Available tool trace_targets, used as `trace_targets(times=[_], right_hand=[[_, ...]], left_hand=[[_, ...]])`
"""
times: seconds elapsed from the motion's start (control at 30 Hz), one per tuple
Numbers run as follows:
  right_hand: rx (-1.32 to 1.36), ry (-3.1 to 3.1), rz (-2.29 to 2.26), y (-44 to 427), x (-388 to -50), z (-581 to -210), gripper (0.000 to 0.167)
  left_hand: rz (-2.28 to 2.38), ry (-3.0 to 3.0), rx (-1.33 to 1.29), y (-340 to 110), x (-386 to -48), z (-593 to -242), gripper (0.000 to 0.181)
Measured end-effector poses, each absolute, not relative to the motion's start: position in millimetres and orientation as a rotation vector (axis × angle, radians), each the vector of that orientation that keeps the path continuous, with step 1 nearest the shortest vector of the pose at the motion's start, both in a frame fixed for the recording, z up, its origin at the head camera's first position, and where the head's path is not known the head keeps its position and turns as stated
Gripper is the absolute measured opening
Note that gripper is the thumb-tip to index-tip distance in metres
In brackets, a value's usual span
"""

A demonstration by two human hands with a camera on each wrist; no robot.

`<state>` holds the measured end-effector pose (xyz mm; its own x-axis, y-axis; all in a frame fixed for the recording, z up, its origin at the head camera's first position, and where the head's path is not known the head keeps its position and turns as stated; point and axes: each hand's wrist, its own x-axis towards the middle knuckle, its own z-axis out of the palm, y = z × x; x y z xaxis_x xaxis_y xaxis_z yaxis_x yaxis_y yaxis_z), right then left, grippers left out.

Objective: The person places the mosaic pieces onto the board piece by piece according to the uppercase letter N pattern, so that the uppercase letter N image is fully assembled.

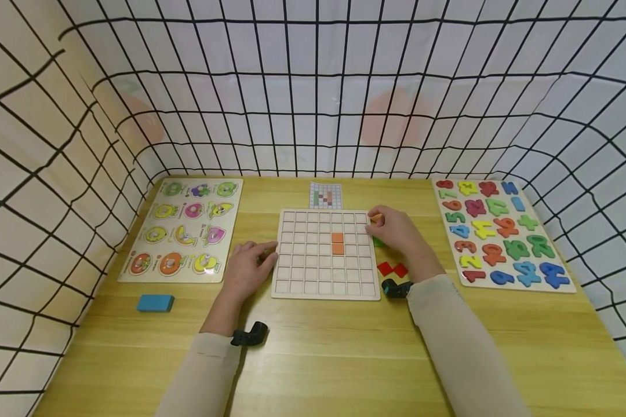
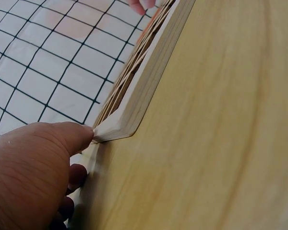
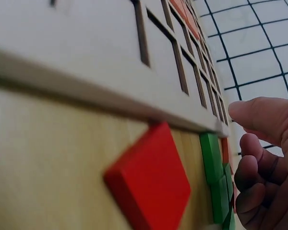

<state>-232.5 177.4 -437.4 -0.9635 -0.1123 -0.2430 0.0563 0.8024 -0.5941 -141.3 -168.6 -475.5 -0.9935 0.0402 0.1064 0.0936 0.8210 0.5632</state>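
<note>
A light wooden grid board (image 1: 297, 260) lies flat, with two orange squares (image 1: 337, 249) in neighbouring cells of one column. My left hand (image 1: 246, 269) rests beside it, thumb and index fingertip at its left edge; in the left wrist view the thumb (image 2: 43, 143) touches the board corner (image 2: 113, 127). At the board's back right corner is my right hand (image 1: 399, 234), thumb and index finger apart around an orange piece (image 1: 377, 218). No grip on it shows. Green pieces (image 3: 212, 158) lie under and near this hand, and red squares (image 1: 400, 270) lie nearer the wrist.
A printed pattern card (image 1: 316, 188) lies behind the board. To the left are a fruit puzzle board (image 1: 179, 278) and a blue block (image 1: 155, 303); to the right, a number puzzle board (image 1: 521, 286). Black wire mesh (image 1: 317, 87) stands around the table's back and sides.
</note>
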Motion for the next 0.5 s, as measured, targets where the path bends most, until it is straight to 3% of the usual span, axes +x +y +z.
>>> trace_targets(times=[0.5], right_hand=[[0.037,2.74,-0.879,191,-249,-443,0.047]], left_hand=[[-0.916,-2.903,-0.112,-170,-143,-477,0.035]])
